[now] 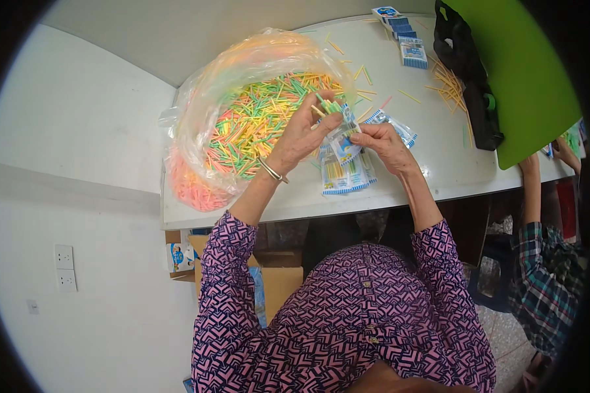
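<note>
Presently, your left hand (304,128) grips slim green-yellow sticks (332,107) at blue-and-white plastic packet (345,141), your right hand (385,145) pinching packet above white table (442,167); likely filling step; next calls for aligning sticks.

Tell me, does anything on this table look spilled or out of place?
Yes, slightly. Several thin sticks lie scattered on the table outside the open bag, and a loose heap of yellow-orange sticks lies beside the black object. They look stray because most sticks are inside the bag.
</note>
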Demonstrator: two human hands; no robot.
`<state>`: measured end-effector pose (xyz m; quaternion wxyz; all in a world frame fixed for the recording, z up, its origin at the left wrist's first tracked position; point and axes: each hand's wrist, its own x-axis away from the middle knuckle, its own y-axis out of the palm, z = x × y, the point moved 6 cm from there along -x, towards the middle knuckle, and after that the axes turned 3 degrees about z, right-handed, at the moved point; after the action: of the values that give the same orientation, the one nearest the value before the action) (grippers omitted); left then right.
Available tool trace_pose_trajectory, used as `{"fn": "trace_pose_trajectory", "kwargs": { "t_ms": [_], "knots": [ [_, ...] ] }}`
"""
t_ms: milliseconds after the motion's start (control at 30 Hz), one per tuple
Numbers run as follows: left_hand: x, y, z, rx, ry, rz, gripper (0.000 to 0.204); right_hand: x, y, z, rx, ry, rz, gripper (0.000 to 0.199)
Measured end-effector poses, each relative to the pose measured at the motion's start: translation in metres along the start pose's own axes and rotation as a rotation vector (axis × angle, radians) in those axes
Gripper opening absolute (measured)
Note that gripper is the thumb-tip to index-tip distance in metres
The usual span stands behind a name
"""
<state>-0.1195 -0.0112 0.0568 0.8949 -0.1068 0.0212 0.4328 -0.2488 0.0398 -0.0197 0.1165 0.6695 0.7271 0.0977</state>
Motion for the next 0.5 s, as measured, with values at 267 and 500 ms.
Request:
{"fn": "trace_pose_trajectory", "kwargs": {
  "t_ms": [267, 500],
  "knots": [
    [0.0, -0.001, 0.006, -0.438, 0.055, -0.08, 0.036, -0.004, -0.002, 0.007, 0.019, 0.03, -0.028, 0.031],
    [0.001, 0.004, -0.001, -0.125, 0.102, -0.007, 0.03, 0.001, 0.004, 0.006, 0.058, 0.038, -0.046, 0.027]
  ]
}}
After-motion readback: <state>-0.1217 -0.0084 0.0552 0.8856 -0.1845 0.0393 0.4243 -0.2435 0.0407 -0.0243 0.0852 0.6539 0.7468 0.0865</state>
